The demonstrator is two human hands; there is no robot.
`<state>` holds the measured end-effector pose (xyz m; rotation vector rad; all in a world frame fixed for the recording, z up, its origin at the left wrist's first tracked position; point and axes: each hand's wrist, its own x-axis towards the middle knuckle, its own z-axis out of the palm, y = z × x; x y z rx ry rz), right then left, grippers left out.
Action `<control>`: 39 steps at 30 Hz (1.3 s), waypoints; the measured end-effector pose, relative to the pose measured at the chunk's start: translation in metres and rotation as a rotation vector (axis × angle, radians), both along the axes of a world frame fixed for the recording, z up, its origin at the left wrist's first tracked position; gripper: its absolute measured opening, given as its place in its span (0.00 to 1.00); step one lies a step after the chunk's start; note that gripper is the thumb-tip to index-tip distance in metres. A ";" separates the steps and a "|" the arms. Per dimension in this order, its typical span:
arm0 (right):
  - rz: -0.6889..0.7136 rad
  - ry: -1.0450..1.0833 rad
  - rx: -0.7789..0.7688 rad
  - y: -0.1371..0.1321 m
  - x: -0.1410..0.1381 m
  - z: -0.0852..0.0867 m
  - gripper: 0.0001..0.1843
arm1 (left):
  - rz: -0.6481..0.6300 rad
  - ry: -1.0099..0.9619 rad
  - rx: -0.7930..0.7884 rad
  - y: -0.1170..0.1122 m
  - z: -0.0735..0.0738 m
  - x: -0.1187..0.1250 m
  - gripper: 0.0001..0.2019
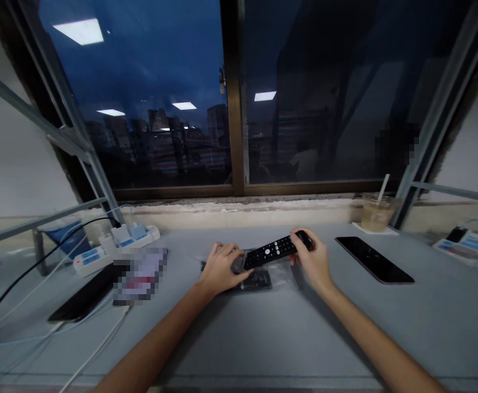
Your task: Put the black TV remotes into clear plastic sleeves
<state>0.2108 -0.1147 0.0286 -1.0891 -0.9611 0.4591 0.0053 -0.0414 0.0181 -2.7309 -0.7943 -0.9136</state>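
A black remote control (274,250) is held just above the grey table (263,338), tilted up to the right. My right hand (312,261) grips its far end, fingers closed round it. My left hand (221,267) pinches the near end of the same remote, where clear plastic wrapping (282,274) bunches. A second black remote (255,281) lies flat under them inside the clear plastic.
A black phone (373,258) lies to the right, an iced drink cup with a straw (377,212) behind it. At left are a dark tablet (85,295), a blurred item, white power strips (116,245) and trailing cables. Another power strip (464,243) sits far right. A window fills the back.
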 end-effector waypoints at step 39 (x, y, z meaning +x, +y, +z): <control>0.412 -0.028 -0.312 0.003 -0.025 -0.011 0.23 | -0.012 -0.015 -0.096 0.000 0.004 -0.003 0.25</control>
